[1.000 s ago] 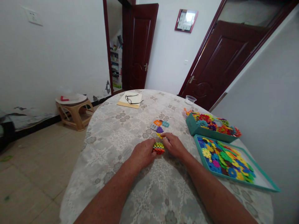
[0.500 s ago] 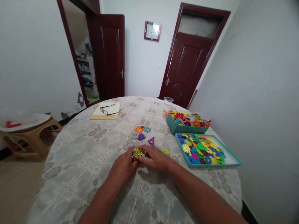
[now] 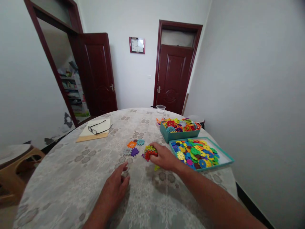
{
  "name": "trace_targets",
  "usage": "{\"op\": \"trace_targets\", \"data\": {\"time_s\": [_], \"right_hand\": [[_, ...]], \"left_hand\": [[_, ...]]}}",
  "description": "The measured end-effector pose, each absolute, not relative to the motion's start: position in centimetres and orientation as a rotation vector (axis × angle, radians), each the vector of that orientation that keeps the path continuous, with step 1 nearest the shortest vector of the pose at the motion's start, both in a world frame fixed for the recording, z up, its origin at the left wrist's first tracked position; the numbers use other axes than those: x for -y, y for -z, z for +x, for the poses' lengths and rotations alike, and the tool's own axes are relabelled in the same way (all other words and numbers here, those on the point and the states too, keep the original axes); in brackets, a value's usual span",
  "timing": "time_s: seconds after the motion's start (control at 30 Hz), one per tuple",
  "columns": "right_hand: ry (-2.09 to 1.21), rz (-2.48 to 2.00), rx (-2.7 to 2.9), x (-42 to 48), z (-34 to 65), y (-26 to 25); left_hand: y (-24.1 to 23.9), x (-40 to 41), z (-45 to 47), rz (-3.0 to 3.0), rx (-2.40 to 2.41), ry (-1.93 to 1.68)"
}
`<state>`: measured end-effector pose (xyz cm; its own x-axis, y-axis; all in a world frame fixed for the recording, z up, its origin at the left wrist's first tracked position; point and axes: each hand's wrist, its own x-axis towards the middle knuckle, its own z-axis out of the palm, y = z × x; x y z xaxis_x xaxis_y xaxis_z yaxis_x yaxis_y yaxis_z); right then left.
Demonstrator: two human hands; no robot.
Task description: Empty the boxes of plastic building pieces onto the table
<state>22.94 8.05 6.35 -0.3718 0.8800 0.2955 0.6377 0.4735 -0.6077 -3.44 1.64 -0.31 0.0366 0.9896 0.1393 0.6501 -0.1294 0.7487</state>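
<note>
My right hand (image 3: 165, 156) grips a small built block of interlocking plastic pieces (image 3: 150, 153), yellow-green on top and red-orange in front, and holds it over the table. My left hand (image 3: 114, 185) is empty, its fingers apart, at the near middle of the tabletop. Beyond the hands lie an orange piece (image 3: 131, 144), a light blue piece (image 3: 140, 142), a grey piece (image 3: 127, 152) and a purple piece (image 3: 134, 152), close together. Below the right hand shows part of a yellow-green piece (image 3: 156, 167). A bit of purple peeks out beside the block, mostly hidden.
A teal box (image 3: 177, 136) heaped with colourful pieces stands at the right, with a shallow teal lid (image 3: 224, 157) of mixed pieces before it. Glasses (image 3: 98, 128) rest on a pad (image 3: 91, 136) at the left. A clear bowl (image 3: 160, 109) sits at the far edge.
Both hands were around the block; my left hand has let go and moved back to the left. My right hand has carried the block right. The view has turned rightward.
</note>
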Motion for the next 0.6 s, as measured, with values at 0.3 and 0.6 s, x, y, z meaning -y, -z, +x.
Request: {"op": "trace_targets", "data": {"time_s": [0.3, 0.6], "right_hand": [[0.109, -1.683, 1.751, -17.6, 37.7, -13.5], [0.325, -1.957, 1.746, -25.2, 45.2, -13.0]], "left_hand": [[0.8, -1.8, -3.1, 1.910, -1.749, -0.752], [1.2, -1.8, -3.2, 1.912, -1.787, -0.759]]}}
